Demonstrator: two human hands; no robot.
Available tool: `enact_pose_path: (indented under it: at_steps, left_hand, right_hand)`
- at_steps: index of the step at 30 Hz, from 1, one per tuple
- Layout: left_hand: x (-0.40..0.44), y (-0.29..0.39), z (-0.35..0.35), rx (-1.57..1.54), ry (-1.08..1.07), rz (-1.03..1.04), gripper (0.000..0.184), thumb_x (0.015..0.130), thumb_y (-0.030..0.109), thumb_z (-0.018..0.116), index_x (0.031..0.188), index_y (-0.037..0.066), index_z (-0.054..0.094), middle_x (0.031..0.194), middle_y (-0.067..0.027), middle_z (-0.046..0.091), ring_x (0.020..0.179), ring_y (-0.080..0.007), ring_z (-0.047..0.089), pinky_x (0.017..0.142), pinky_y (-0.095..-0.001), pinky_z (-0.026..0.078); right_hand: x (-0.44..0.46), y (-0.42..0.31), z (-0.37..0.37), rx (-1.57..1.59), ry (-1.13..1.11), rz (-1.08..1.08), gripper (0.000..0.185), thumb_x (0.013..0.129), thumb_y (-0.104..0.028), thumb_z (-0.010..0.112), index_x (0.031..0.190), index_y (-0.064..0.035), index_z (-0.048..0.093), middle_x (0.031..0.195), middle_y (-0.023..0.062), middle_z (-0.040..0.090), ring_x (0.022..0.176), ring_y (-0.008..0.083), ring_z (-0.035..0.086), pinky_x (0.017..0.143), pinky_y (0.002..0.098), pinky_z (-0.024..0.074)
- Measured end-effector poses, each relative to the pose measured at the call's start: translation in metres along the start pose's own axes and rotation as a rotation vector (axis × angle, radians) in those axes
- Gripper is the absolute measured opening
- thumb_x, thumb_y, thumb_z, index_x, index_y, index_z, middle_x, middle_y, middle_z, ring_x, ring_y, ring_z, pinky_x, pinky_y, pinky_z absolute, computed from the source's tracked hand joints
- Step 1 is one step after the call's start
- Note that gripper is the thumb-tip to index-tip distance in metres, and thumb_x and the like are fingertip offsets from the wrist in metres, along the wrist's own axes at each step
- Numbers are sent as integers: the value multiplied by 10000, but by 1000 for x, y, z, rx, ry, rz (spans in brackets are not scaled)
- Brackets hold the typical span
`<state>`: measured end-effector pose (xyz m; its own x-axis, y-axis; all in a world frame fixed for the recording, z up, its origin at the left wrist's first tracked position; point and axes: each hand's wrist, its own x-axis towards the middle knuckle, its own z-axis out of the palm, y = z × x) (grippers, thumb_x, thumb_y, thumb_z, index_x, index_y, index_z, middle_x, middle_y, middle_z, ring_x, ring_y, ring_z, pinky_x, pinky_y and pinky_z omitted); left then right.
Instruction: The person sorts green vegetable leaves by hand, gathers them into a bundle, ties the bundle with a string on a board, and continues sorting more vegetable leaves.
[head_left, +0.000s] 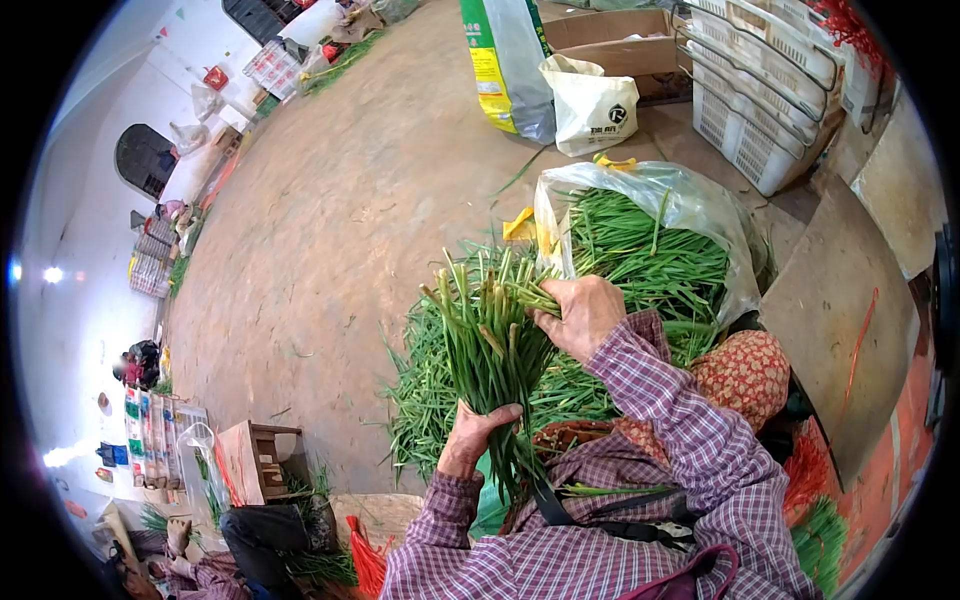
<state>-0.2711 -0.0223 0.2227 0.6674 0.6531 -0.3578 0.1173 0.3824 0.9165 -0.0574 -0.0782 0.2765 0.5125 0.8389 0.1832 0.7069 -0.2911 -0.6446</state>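
My left hand [482,435] is wrapped round a thick bunch of garlic chives [492,345], held with the pale cut ends up and the leaves hanging down. At the top right of that bunch, my right hand [582,315] is closed on a few stalks [532,292], their pale ends beside the others. Behind and below both hands spreads a loose heap of garlic chives [425,400]. A clear plastic bag [735,225], also full of green chives, lies open just beyond my right hand.
White plastic crates [750,110] are stacked at the back right, near a cardboard box [610,40], a cream bag [592,105] and a green-yellow sack [500,75]. A board [850,320] leans at right. Red ties [368,560] hang at lower left, near another person's dark-trousered leg [265,545].
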Motion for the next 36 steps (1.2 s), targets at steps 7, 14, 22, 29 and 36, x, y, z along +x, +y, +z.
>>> enact_pose_path:
  at_steps: [7, 14, 22, 29, 36]
  left_hand:
    - [-3, 0, -11, -148, -33, -67, 299, 700, -16, 730, 971, 12, 608, 795, -48, 631, 627, -140, 597, 522, -270, 490]
    - [-15, 0, -36, -176, 25, -65, 291, 701, -13, 701, 972, -10, 595, 759, -72, 620, 605, -164, 581, 516, -283, 473]
    - [-10, -1, -31, -128, 54, -65, 293, 697, 11, 718, 963, 7, 597, 762, -56, 613, 600, -157, 574, 526, -277, 472]
    - [-9, 7, -14, -19, 49, -43, 305, 688, 4, 737, 960, 14, 598, 777, -42, 616, 593, -136, 578, 506, -259, 475]
    - [-7, 2, -16, -77, 131, 31, 289, 688, 13, 708, 951, 7, 589, 751, -57, 610, 575, -156, 573, 512, -272, 481]
  right_hand:
    - [20, 42, 9, -235, 186, -76, 161, 788, -212, 701, 741, -99, 597, 608, 38, 610, 502, 133, 561, 449, 324, 479]
    - [35, 95, -47, -397, 316, 146, 199, 767, -207, 725, 912, -122, 617, 803, 52, 670, 653, 161, 632, 576, 318, 549]
    - [6, 19, -24, -5, 199, -169, 236, 777, -323, 716, 886, -121, 662, 748, 15, 652, 620, 109, 604, 566, 284, 522]
    - [4, -15, 7, -181, -74, -149, 270, 797, -357, 691, 799, -93, 629, 750, 26, 584, 667, 155, 581, 617, 339, 508]
    - [6, 15, -38, 713, 38, -80, 179, 831, -234, 657, 814, -57, 673, 712, 85, 654, 593, 148, 587, 575, 323, 517]
